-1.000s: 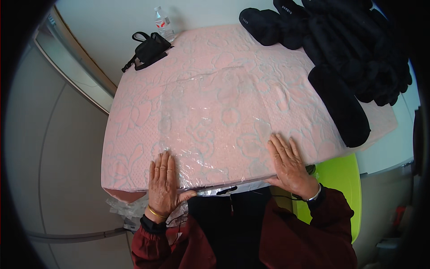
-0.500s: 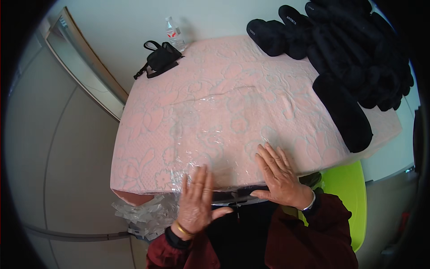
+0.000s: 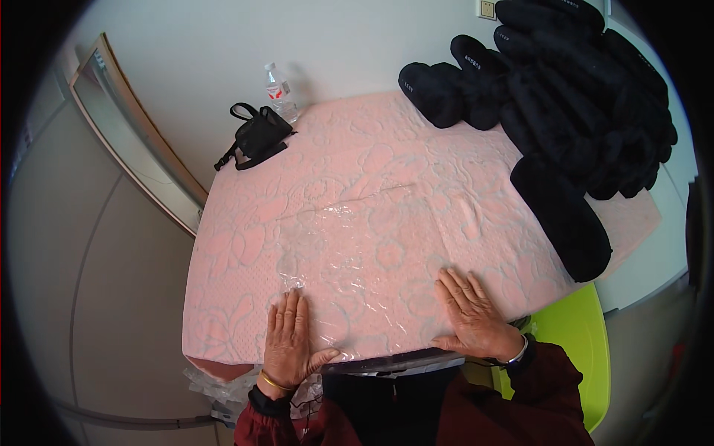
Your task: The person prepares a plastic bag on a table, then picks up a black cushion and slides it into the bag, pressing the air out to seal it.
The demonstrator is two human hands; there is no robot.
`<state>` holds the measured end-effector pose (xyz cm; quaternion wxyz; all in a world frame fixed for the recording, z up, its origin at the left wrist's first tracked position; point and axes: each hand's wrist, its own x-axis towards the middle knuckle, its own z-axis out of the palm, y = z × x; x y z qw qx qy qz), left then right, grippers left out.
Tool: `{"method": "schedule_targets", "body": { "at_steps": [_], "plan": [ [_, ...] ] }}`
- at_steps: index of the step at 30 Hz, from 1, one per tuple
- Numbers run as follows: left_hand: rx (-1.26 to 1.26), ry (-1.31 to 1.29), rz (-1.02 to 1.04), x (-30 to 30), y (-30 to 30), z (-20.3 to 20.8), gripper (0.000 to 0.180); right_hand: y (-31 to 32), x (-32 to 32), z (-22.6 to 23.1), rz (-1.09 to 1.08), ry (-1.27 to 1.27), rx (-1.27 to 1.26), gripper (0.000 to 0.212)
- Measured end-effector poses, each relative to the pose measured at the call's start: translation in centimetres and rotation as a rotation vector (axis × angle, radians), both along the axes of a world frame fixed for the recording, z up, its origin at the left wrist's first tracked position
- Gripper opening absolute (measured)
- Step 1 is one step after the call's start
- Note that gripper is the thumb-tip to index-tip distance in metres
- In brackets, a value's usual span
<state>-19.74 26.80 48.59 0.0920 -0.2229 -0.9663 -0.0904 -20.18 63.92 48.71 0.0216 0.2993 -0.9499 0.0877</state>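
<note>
A clear plastic bag [image 3: 361, 256] lies flat on the pink patterned cloth [image 3: 238, 260] that covers the table. Toward its near left corner my left hand [image 3: 288, 338] rests palm down, fingers stretched out and thumb pointing inward. My right hand [image 3: 476, 320] lies flat near the bag's right side, its fingers extended and slightly apart. Neither hand grips anything. Light glints off creases across the plastic.
Black soft, long rounded items [image 3: 580, 111] are heaped at the back right, with one [image 3: 561, 219] lying nearer. A black small bag [image 3: 260, 134] and a clear bottle [image 3: 280, 93] stand back left. Crumpled plastic [image 3: 204, 383] hangs below the left edge; a lime-green tub [image 3: 576, 342] is lower right.
My left hand has moved left and come down onto the plastic, whose near left part now lies flatter. My right hand stays near the bag's right side. The view has tilted up.
</note>
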Motion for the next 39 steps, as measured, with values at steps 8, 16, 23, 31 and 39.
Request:
{"method": "schedule_targets", "body": {
  "at_steps": [8, 16, 23, 31, 39],
  "plan": [
    [-0.045, 0.014, 0.037, 1.3, 0.0, -0.6, 0.115, 0.4, 2.3, -0.2, -0.011, 0.023, 0.001, 0.103],
    [-0.054, -0.027, 0.025, 6.3, 0.1, -0.2, 0.116, 0.3, 4.5, 1.0, -0.003, 0.058, -0.091, 0.091],
    [0.184, -0.018, -0.288, 3.2, 11.5, 0.8, 0.112, -4.2, 0.9, 0.4, 0.133, 0.142, -0.152, 0.089],
    [0.084, 0.017, -0.173, 1.1, 8.4, -0.7, 0.109, -1.5, -0.2, 0.6, 0.079, -0.041, -0.116, 0.091],
    [-0.048, -0.022, 0.104, 0.6, 0.5, -0.1, 0.112, 2.3, -1.2, 0.5, -0.025, -0.050, -0.052, 0.093]
  ]
}}
